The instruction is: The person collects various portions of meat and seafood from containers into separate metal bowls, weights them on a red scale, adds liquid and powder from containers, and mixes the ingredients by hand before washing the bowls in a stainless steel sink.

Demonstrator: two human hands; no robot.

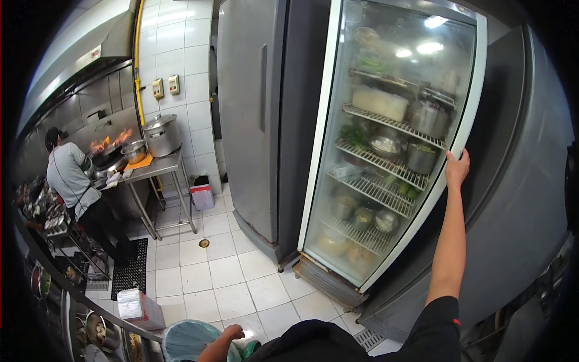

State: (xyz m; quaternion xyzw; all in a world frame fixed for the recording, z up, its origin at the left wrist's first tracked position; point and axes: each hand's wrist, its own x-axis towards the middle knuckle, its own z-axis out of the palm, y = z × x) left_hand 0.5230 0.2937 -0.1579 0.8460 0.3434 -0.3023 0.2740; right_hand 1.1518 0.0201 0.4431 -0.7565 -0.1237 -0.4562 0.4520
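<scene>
My right arm reaches up to a tall glass-door fridge [386, 151], where my right hand [458, 168] has its fingers wrapped round the right edge of the white door frame [479, 78]. The door looks closed. Behind the misted glass, wire shelves hold a white tub [379, 104], metal pots [422, 158], a bowl with white pieces [385, 146] and leafy greens [354, 136]. Low down by my body, my left hand [233, 333] has curled fingers with nothing visible in them. It hangs beside a bin with a pale blue liner [192, 341].
A grey metal fridge [248, 120] stands left of the glass one, with another grey cabinet [512, 181] on the right. At far left a person [73, 175] works at a flaming pan [110, 151]. A steel table [154, 166] carries a large lidded pot [161, 136]. A white box [140, 309] stands near the bin.
</scene>
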